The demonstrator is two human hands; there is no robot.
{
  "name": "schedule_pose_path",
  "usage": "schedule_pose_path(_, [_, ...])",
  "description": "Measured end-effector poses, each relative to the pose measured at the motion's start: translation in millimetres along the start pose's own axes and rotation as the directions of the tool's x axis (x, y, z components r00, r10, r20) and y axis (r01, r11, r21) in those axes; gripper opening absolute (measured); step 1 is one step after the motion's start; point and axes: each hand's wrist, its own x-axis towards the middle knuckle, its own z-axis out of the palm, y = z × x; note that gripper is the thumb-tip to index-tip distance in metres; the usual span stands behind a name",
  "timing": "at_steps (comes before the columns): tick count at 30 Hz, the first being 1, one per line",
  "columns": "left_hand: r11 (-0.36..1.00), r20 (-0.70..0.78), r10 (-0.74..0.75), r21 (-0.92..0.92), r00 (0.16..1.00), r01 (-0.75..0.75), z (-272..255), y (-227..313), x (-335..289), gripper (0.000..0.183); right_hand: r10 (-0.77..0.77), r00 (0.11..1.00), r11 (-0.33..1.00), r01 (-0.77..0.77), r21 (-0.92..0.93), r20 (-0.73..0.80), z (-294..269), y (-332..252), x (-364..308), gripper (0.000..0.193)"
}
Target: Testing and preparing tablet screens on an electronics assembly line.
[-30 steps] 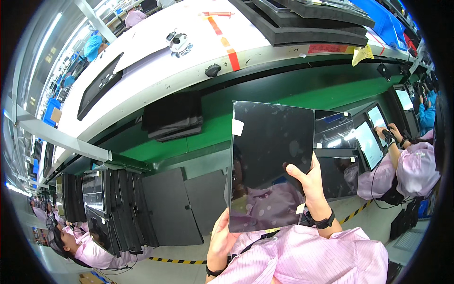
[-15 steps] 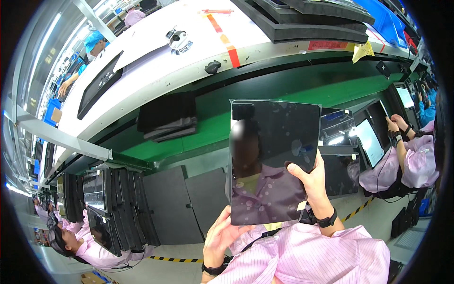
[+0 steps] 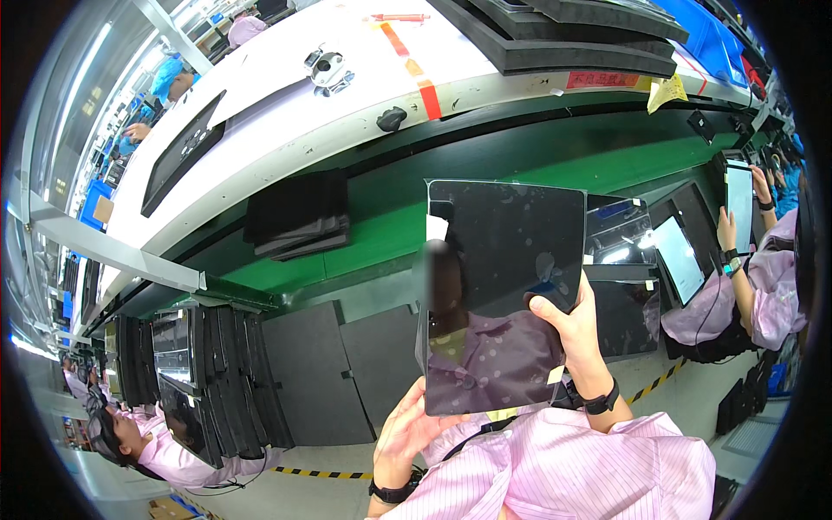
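Observation:
A glossy black screen panel with clear film along its edges is held upright before me. Its dark face carries pale spots and a mirrored pink shirt. My right hand grips its right side, thumb across the front and the other fingers hidden behind. At the bottom left corner, my left hand holds the lower edge, with some fingers partly under the panel. A small white tab sits at the panel's lower right corner.
A white workbench bears a metal fixture, black foam trays and a dark flat tray. Black trays stand in a row at left. Beyond the dark panels at right, a co-worker's hand holds a screen.
My panel has shifted and tilted very slightly, and its reflection has moved left. Both hands keep their hold. At right, the co-worker now holds a light-faced screen upright.

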Motion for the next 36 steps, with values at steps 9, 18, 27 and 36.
schedule_pose_path(9, [0.998,-0.064,0.037,-0.047,0.997,-0.040,15,5,2,0.017,0.009,1.000,1.000,-0.009,0.018,-0.013,1,1,3,0.055])
schedule_pose_path(18, [0.994,0.006,0.108,-0.011,0.994,-0.107,15,3,2,0.015,0.059,0.998,0.998,-0.058,0.016,-0.023,0,4,5,0.054])
schedule_pose_path(27, [0.939,-0.089,0.259,0.258,0.962,-0.229,-10,-2,8,0.030,-0.083,0.994,0.995,0.078,-0.069,-0.069,-3,1,6,0.052])
schedule_pose_path(36, [0.422,-0.102,0.821,0.771,0.562,-0.477,26,34,72,0.047,-0.325,0.936,0.858,0.353,-0.373,0.137,26,28,-33,0.036])
